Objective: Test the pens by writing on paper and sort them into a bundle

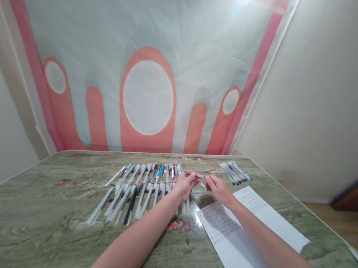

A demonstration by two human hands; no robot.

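My left hand [184, 186] is closed around a slim pen [184, 171], held almost level above the table with its thin end pointing left. My right hand [219, 188] pinches at the pen's other end, its fingers pressed together. Both hands hover over the right end of two rows of pens. The near row holds mostly clear-barrelled pens [116, 199] and one black pen [130, 205]. In the far row lie a blue marker [159, 173] and a pink-and-white marker [172, 172]. My left forearm hides part of the near row.
A bundle of pens [235, 173] lies at the far right of the marbled green table [35, 222]. Handwritten paper sheets [229, 245] lie under my right forearm. Behind the table's back edge hangs a pink and grey patterned cloth [152, 33].
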